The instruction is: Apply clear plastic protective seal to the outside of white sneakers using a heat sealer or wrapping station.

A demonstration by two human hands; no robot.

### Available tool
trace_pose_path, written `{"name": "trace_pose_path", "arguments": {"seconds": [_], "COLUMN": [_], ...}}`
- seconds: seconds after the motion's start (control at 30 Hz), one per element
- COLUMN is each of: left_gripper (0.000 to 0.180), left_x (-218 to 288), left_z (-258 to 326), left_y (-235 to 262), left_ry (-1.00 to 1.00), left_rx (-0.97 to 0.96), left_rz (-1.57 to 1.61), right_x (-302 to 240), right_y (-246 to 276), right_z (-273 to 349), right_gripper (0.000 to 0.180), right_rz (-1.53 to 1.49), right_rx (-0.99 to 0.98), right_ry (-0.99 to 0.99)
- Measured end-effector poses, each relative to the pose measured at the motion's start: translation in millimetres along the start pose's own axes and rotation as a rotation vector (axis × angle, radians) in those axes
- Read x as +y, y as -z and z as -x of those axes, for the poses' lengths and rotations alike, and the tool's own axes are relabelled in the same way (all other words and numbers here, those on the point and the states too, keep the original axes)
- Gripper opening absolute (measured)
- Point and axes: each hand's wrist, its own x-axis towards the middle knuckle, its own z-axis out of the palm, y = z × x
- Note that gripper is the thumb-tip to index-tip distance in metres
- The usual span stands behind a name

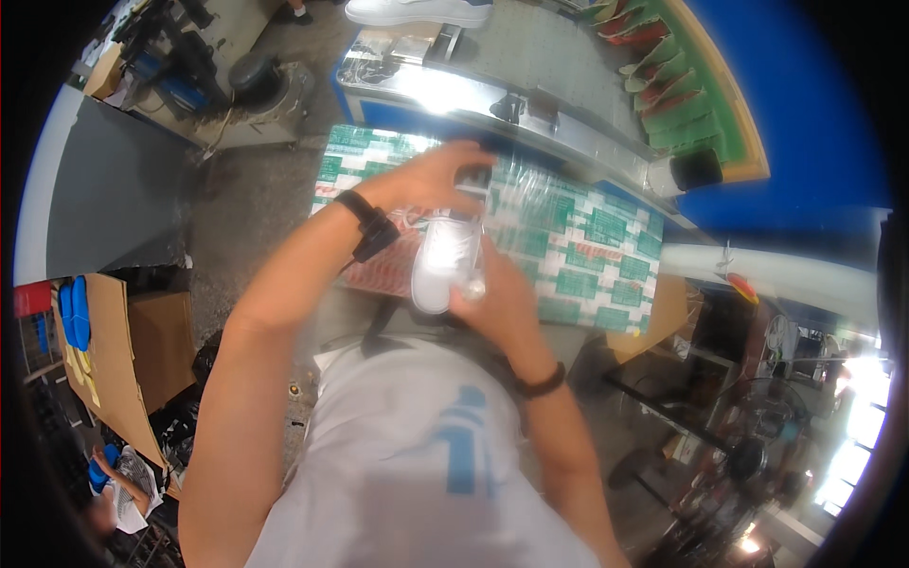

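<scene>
A white lace-up sneaker (447, 256) is held above the patterned tabletop, its toe toward my body and its dark opening away from me. My left hand (443, 178) is curled around the heel end, thumb and fingers on either side of the opening; motion blurs it a little. At the toe end, my right hand (502, 301) grips the sneaker's right side, with the thumb on the edge of the toe. Beside that thumb is a small pale spot that I cannot make out. The sole is hidden underneath.
Green, white and red printed sheeting covers the table (592, 237). Behind it runs a conveyor-like bench (530, 71), with another white shoe (421, 11) at its far end. A green rack (696, 95) holds several flat pieces. Cardboard (118, 360) and another person (123, 488) are at left.
</scene>
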Motion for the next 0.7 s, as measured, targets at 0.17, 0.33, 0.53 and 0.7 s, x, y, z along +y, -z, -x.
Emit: {"name": "trace_pose_path", "arguments": {"seconds": [0.17,0.33,0.53,0.7], "left_gripper": [0.086,0.084,0.084,0.084], "left_x": [3.6,-5.0,-6.8,-12.0], "left_z": [3.1,0.3,2.0,0.3], "left_y": [-3.4,-6.2,-4.7,-11.6], "left_ry": [0.016,-0.026,0.002,-0.046], "left_rx": [0.026,0.068,0.030,0.091], "left_rz": [-0.012,-0.011,0.134,0.000], "right_x": [-34.3,20.8,47.5,24.5], "right_y": [28.7,-4.2,3.6,37.6], "right_z": [14.4,-22.8,4.7,68.0], "right_gripper": [0.088,0.084,0.083,0.079], "right_rz": [-0.010,0.156,0.224,0.180], "right_rx": [-0.108,-0.113,-0.017,-0.214], "right_ry": [0.020,-0.113,-0.126,-0.326]}}
